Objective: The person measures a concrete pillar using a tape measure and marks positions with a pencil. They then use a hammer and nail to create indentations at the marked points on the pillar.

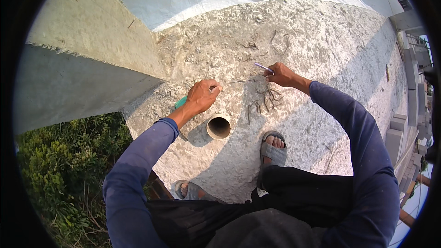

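Rubble-strewn rough grey concrete slab [312, 124] underfoot; round open pipe mouth [218, 127] just below left hand [202, 95]; bent rusty wire scraps [264, 101] between hands. Left hand closed round green-handled tool [180, 102], handle poking out behind wrist. Right hand [281, 74] pinching thin pale pen-like stick [263, 67], tip beyond fingers, against slab.

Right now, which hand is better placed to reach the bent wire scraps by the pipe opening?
Right hand, probably: it holds a pen just above the wire scraps. Left hand grips a green-handled tool left of the pipe opening.
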The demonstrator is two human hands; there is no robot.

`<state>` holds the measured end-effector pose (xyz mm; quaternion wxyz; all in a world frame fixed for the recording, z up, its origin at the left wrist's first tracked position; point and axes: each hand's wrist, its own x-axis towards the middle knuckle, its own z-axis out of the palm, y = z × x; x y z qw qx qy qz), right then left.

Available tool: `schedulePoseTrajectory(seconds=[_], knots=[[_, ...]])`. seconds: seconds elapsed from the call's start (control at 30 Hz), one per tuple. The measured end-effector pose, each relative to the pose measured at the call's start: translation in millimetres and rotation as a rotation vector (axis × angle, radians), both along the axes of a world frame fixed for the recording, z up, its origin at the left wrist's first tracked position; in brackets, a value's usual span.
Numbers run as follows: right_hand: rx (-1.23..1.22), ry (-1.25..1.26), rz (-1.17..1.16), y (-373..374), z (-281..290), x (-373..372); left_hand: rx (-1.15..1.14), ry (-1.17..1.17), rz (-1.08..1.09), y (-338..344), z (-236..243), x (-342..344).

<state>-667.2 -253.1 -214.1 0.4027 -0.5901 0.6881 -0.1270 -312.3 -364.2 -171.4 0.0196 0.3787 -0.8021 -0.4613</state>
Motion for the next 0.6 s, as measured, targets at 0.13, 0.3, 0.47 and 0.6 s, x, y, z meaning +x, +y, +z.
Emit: schedulePoseTrajectory(seconds=[0.13, 0.3, 0.47, 0.6], knots=[[0.044, 0.080, 0.021, 8, 2, -1, 0.028, -0.001, 0.012, 1, 1, 0], [0.032, 0.108, 0.054, 14, 0, -3, 0.111, -0.012, 0.053, 2, 3, 1], [-0.011, 0.032, 0.021, 9, -1, -4, 0.053, 0.020, 0.047, 3, 5, 2], [0.145, -0.329, -0.267, 1, 14, 4, 0.045, 0.001, 0.039, 3, 4, 3]])
